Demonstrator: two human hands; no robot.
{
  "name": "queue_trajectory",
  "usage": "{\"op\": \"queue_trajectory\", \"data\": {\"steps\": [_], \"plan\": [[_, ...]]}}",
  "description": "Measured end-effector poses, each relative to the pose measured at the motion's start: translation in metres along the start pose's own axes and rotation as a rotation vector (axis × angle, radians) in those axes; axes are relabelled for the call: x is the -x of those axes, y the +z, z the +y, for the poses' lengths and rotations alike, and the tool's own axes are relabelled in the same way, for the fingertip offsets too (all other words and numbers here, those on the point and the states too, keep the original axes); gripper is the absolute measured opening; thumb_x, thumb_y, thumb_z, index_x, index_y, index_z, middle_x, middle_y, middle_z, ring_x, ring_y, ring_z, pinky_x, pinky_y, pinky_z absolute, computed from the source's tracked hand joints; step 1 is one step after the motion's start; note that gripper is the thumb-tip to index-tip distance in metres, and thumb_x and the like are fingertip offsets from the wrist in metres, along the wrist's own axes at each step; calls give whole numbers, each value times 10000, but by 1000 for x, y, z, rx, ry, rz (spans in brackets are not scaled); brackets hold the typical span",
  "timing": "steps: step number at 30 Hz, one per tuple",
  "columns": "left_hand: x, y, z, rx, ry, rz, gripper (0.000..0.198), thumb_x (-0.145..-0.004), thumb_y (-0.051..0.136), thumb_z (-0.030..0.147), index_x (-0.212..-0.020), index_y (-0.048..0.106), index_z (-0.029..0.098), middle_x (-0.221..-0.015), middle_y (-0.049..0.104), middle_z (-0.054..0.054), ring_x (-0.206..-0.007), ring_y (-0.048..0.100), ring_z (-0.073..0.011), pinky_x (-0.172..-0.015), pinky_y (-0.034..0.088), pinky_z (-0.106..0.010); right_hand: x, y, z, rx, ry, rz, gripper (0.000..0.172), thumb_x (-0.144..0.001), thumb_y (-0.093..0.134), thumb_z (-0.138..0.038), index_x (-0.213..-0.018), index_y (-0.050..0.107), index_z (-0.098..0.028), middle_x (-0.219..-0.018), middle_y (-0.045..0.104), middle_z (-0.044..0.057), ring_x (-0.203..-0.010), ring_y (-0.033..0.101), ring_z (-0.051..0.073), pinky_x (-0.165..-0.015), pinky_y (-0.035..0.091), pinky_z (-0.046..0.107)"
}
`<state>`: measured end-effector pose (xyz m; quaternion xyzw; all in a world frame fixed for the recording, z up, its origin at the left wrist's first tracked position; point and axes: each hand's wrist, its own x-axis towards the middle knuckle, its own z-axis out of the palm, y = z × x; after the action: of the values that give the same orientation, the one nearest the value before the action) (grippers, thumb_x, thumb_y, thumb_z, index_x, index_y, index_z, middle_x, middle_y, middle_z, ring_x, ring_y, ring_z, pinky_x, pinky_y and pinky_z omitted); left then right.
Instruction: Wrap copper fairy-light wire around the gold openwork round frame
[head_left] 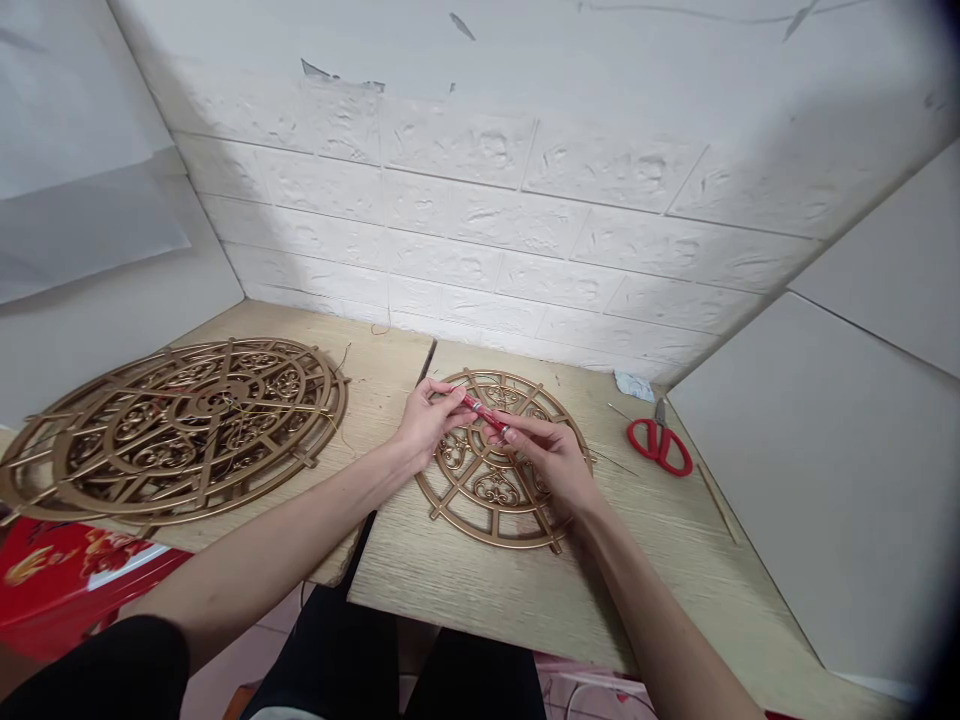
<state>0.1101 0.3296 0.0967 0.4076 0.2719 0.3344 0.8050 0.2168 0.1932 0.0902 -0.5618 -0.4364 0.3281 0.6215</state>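
My left hand and my right hand meet above the right-hand board. Between them they hold a slim red pen-like tube with silver bands, tilted down to the right. Fingers and thumb of each hand close on one end of it; whether it is one piece or two I cannot tell. Just beneath lies a round gold lattice panel with scroll ornaments, flat on the wooden table. Both hands partly cover this panel.
Several larger gold lattice rounds lie stacked on the left, with thin wires on top. Red-handled scissors, a thin stick and crumpled pale-blue paper lie at the right. A white brick-patterned wall stands behind.
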Motion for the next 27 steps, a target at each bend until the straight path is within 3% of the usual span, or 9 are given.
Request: {"op": "queue_trajectory", "data": {"steps": [7, 13, 18, 21, 23, 27], "plan": [[-2, -1, -1, -21, 75, -34, 240, -712, 672, 136, -769, 439, 153, -642, 643, -24, -553, 638, -115, -596, 550, -253, 1, 0, 5, -11, -6, 25, 313, -737, 685, -352, -1030, 692, -240, -977, 715, 57, -902, 661, 220, -883, 494, 412], [-2, 0, 4, 31, 63, -60, 248, -690, 691, 134, -749, 450, 147, -687, 655, -39, -635, 664, -142, -652, 558, -285, 1, -7, -6, 71, -23, 79, 355, -749, 669, -381, -1082, 661, -258, -1002, 706, 54, -907, 650, 213, -814, 499, 369], [-7, -2, 12, 87, 67, -6, 236, -683, 698, 119, -729, 468, 140, -724, 657, -51, -658, 665, -141, -691, 559, -298, 1, -33, -14, 70, -190, 379, 280, -781, 634, -378, -1020, 667, -237, -925, 706, 56, -889, 631, 197, -786, 487, 356], [-11, -5, 13, 120, 67, 9, 200, -706, 675, 107, -740, 481, 139, -730, 653, -46, -677, 661, -131, -734, 557, -308, 2, -48, -16, 112, -204, 518, 275, -741, 669, -378, -960, 674, -213, -868, 701, 61, -811, 626, 191, -727, 484, 346], [-12, -7, 12, 123, 68, 5, 186, -716, 666, 106, -751, 486, 139, -739, 656, -51, -694, 661, -131, -750, 555, -310, 4, -54, -18, 224, -138, 476, 278, -717, 687, -383, -926, 681, -199, -841, 698, 58, -779, 615, 187, -717, 472, 341], [-12, -8, 10, 108, 64, -11, 198, -702, 688, 126, -764, 500, 137, -740, 659, -54, -703, 660, -133, -752, 554, -304, 8, -54, -23, 457, 66, 183, 285, -723, 663, -431, -840, 706, -175, -860, 688, 62, -738, 586, 175, -672, 440, 320]]}}
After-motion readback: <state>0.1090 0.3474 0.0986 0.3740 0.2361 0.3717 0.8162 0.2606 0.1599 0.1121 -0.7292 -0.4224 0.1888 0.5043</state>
